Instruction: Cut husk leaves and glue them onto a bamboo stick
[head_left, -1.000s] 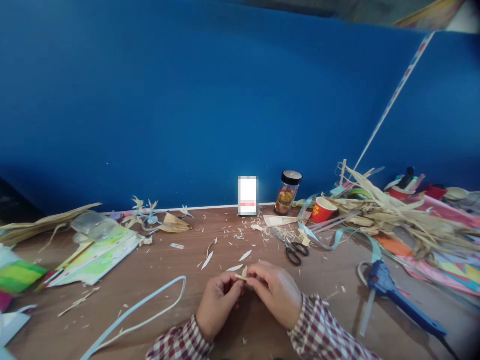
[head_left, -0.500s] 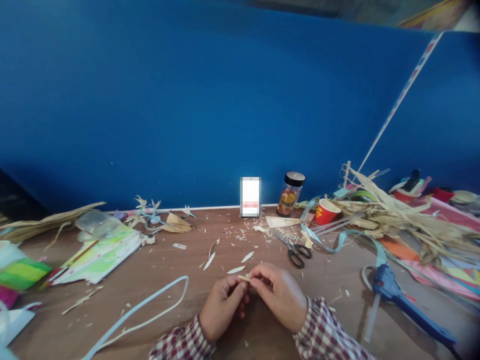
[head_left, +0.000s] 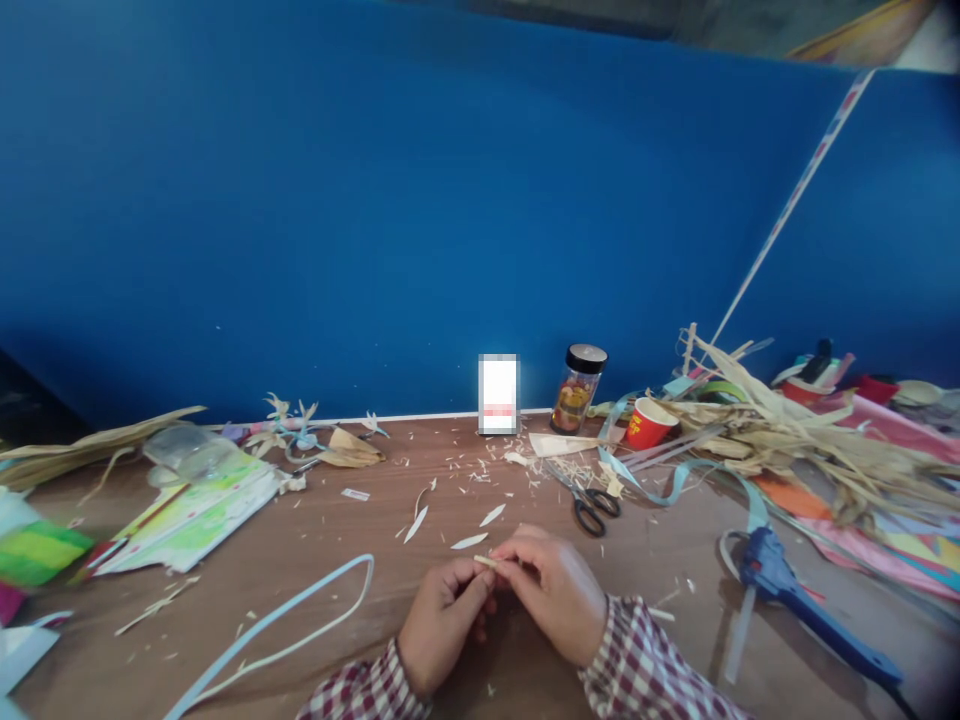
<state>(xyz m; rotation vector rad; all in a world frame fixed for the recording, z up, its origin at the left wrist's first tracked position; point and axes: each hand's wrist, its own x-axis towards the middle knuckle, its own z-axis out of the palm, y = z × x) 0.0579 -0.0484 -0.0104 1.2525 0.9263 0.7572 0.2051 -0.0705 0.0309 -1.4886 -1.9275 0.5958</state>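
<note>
My left hand (head_left: 442,620) and my right hand (head_left: 551,590) meet low in the middle of the brown table (head_left: 330,560). Both pinch a small pale strip of dried husk (head_left: 486,562) between thumb and fingertips. The strip pokes out between the two hands. Checked red and white sleeves cover both wrists. Three leaf-shaped husk cuttings (head_left: 470,541) lie on the table just beyond my hands.
Black-handled scissors (head_left: 589,502) lie to the right front. A blue glue gun (head_left: 795,600) rests at the right. A heap of dried husks (head_left: 810,430), a red paper cup (head_left: 647,423) and a black-lidded jar (head_left: 577,388) stand further back. A light blue strip (head_left: 285,630) loops at left, by coloured papers (head_left: 187,510).
The visible husk tip between my fingers has become shorter and lies flatter. My hands have sunk slightly nearer to me; the view has shifted a little.
</note>
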